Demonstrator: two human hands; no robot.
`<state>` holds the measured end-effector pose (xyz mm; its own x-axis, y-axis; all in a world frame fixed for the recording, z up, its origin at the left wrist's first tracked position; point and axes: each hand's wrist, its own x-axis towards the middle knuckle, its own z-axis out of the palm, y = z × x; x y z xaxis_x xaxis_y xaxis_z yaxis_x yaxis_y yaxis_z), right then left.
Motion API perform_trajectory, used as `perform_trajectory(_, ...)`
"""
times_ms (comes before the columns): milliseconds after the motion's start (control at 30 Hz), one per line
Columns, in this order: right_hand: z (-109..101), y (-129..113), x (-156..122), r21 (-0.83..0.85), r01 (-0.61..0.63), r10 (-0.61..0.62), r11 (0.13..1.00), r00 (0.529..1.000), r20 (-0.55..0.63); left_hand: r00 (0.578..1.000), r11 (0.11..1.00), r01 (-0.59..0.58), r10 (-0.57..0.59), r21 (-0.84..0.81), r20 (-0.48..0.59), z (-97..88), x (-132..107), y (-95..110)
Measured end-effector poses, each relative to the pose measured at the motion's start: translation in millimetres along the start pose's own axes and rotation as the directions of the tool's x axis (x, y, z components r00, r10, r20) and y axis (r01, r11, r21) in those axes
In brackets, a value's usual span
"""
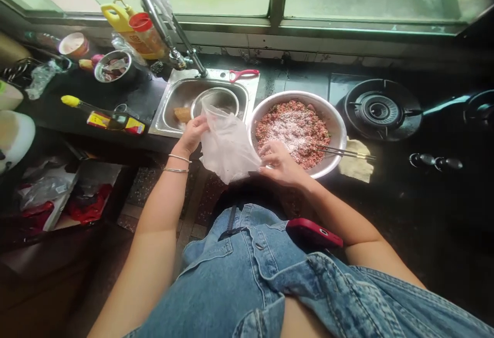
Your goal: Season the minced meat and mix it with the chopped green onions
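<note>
My left hand (193, 133) and my right hand (281, 163) both grip a clear plastic bag (226, 145), held between the sink and a big steel bowl. The left hand pinches the bag's upper edge; the right hand holds its lower right corner against the bowl's near rim. The steel bowl (336, 122) is filled with minced meat (291, 127) dusted with white powder. A pair of chopsticks (343, 152) rests across the bowl's right rim.
A steel sink (170, 106) holds a smaller steel bowl (215, 100) under the tap (162, 24). Oil bottles (131, 27), a soy bottle (108, 117) and red peeler (244, 74) lie around. A gas burner (380, 109) sits right. A red phone (314, 232) is in my pocket.
</note>
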<state>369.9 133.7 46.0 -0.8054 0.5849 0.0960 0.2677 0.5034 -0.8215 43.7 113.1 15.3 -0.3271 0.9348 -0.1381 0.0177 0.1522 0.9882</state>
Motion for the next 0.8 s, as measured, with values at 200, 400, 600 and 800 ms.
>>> perform_trajectory(200, -24, -23, -5, -0.082, 0.024, -0.027, 0.996, 0.999, -0.036, 0.941, 0.983, -0.183, 0.171, -0.013, -0.293, -26.0, -73, 2)
perform_trajectory(400, 8, -80, 18, -0.105, 0.288, -0.293, 0.952, 0.955, -0.038, 0.896, 0.983, -0.155, 0.183, 0.101, -0.405, -71.2, -162, -10)
perform_trajectory(600, 137, -143, 86, -0.21, 0.409, -0.43, 0.888, 0.901, -0.064, 0.989, 0.974, -0.013, 0.046, 0.227, -0.142, -146.0, -243, -37)
perform_trajectory(800, 337, -212, 126, -0.123, 0.598, -0.549, 0.792, 0.786, 0.285, 0.968, 0.8, 0.221, -0.252, 0.557, -0.021, -225.7, -308, -100)
